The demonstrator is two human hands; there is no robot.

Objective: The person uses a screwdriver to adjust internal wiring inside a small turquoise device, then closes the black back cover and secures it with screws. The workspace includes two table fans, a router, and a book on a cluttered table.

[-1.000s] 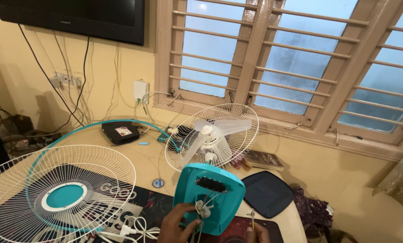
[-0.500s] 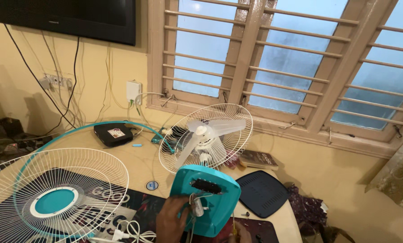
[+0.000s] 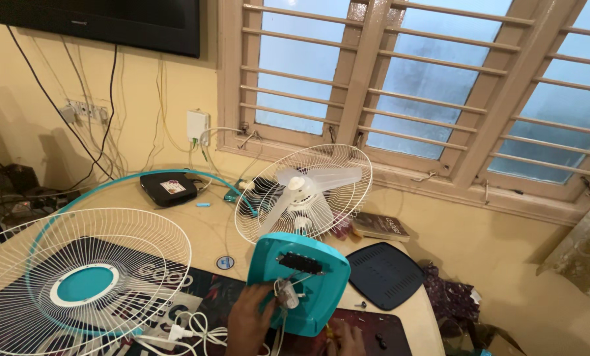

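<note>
A teal fan base (image 3: 301,280) stands tilted on the table with its open back toward me, wires and a small white part hanging out. My left hand (image 3: 250,321) grips its lower left side. My right hand (image 3: 347,339) shows only partly at the bottom edge, just under the base; what it holds is hidden. Behind the base is the fan head (image 3: 303,192) with white blades inside a white rear wire grille. The loose front grille (image 3: 77,283), white with a teal centre, lies at the left.
A dark vented cover plate (image 3: 385,274) lies right of the base, with small screws (image 3: 363,304) near it. A black box (image 3: 168,188), a book (image 3: 380,227), a round disc (image 3: 225,262), white cables (image 3: 183,329) and a teal ring (image 3: 143,178) share the table. A barred window (image 3: 407,86) is behind.
The view has shifted a little left and down. My left hand has slid lower on the teal base, which stays tilted in place.
</note>
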